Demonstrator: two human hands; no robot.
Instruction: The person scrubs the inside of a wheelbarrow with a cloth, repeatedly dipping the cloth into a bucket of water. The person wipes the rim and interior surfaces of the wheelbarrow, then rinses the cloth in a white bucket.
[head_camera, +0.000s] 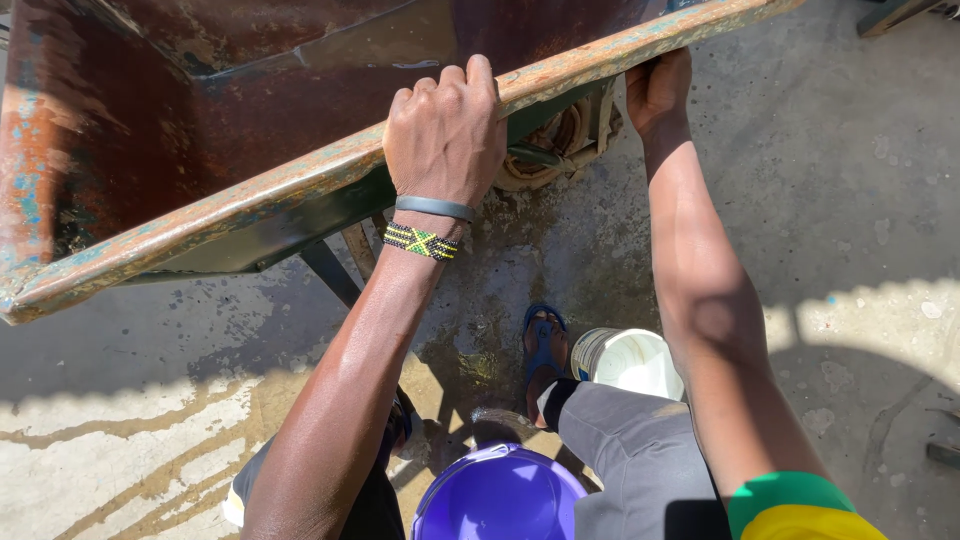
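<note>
Both hands clamp the rusty rim (250, 195) of a steel wheelbarrow (180, 110), tipped above wet concrete: the left hand (445, 135) curls over the edge, the right hand (658, 90) grips from beneath. It looks heavy, stiff and rough; the rim gives the surest hold. Its tray appears empty. Below, the white bucket (628, 360) holds pale liquid beside a purple tub (500, 495), which looks empty.
</note>
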